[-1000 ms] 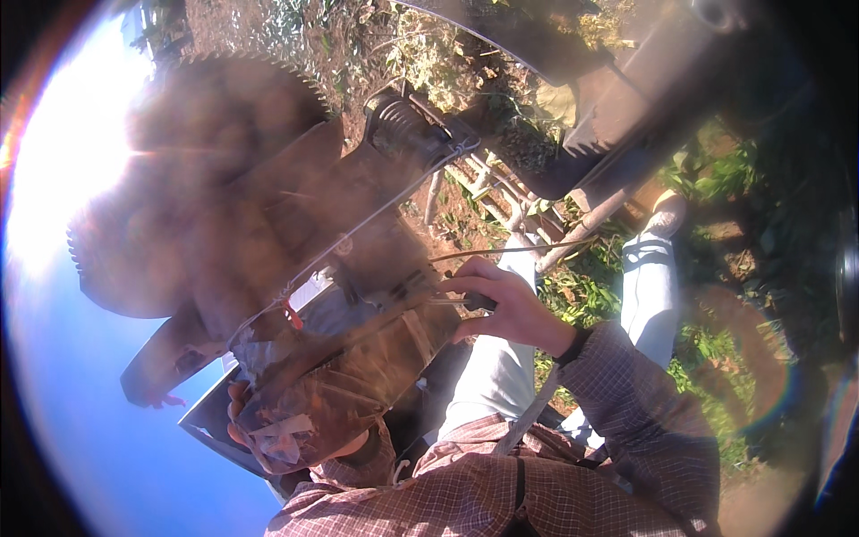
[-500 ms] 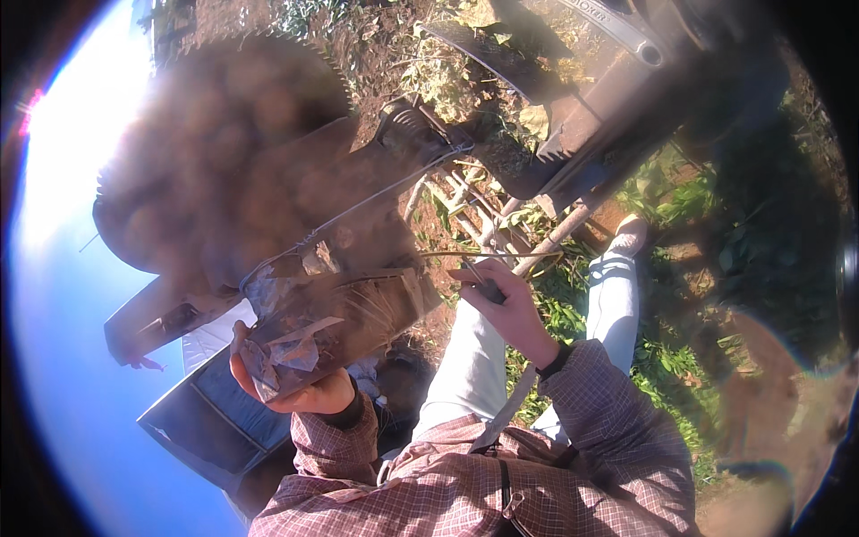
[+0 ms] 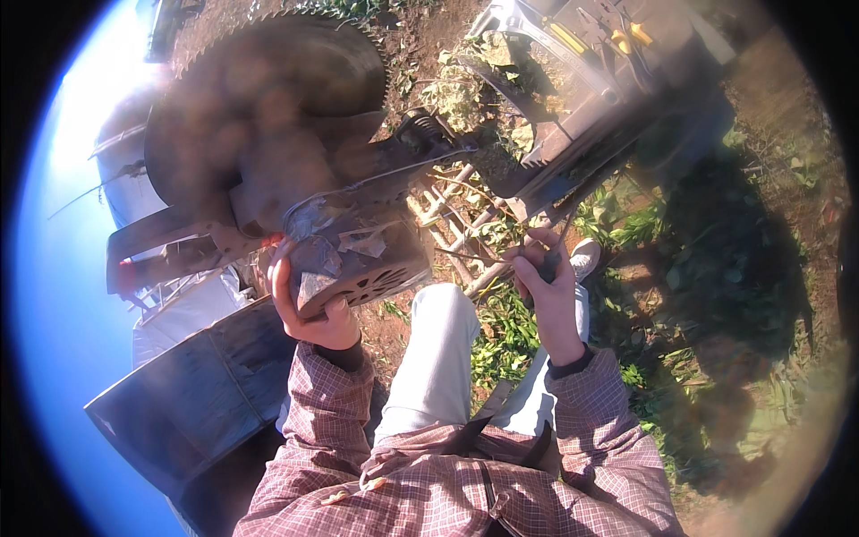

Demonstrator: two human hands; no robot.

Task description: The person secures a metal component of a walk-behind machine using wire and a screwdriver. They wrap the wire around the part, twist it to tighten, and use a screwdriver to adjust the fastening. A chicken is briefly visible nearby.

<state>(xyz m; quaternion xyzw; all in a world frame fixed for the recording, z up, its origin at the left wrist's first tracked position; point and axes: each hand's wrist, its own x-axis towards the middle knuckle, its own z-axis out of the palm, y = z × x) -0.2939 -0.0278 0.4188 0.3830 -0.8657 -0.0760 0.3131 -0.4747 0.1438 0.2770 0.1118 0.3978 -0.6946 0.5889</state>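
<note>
A large round saw blade (image 3: pixel 268 98) with a toothed rim belongs to a dirty metal cut-off saw at the upper left. Its motor housing (image 3: pixel 380 273) points toward me, with vent slots in the end and torn scraps of tape or foil on top. My left hand (image 3: pixel 313 309) is closed around the housing's left end. To the right, my right hand (image 3: pixel 548 282) is closed on a small dark-handled tool (image 3: pixel 549 265); its working end is hard to make out. A thin wire (image 3: pixel 380 186) runs along the saw's arm.
A metal surface at the upper right holds a wrench (image 3: pixel 573 54) and yellow-handled pliers (image 3: pixel 626 45). Sticks (image 3: pixel 470 224) and green leaves (image 3: pixel 501 345) lie below, around my legs. A dark box-like panel (image 3: pixel 188 394) stands at the lower left.
My right hand has moved right and slightly down with the tool. My left hand remains on the housing, whose vented end now faces me more. The view has shifted, showing more of the wrench and pliers.
</note>
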